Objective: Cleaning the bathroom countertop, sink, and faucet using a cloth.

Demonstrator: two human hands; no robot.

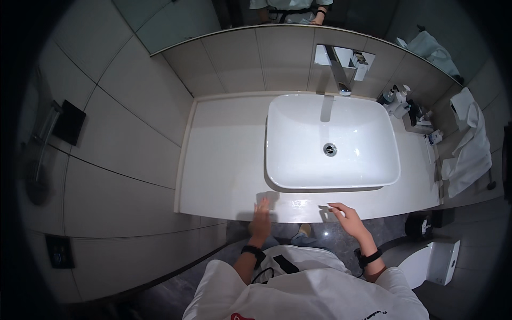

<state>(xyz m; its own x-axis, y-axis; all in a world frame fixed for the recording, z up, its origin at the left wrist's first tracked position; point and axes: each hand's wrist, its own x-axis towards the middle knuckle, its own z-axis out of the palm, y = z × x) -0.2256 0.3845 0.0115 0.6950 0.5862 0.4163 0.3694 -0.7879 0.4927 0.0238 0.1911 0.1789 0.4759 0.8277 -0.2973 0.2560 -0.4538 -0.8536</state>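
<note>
A white rectangular vessel sink [296, 160] with a round metal drain [330, 150] sits on a pale countertop [224, 160]. My left hand [261, 224] is over the counter's front edge, left of the sink's front corner; it is slightly blurred and no object shows in it. Past the sink's front rim, my right hand [349, 219] hovers at the counter edge with bent fingers apart, holding nothing. Between the hands a shiny patch [300, 205] lies on the counter. The chrome faucet [339, 74] projects from the wall above the basin.
Pump bottles [398, 100] and a tray of toiletries [418, 122] stand right of the sink, near a small bottle [435, 137]. A white towel [474, 140] hangs at the right wall. Below it is a toilet [424, 264]. A mirror [180, 20] spans the back wall.
</note>
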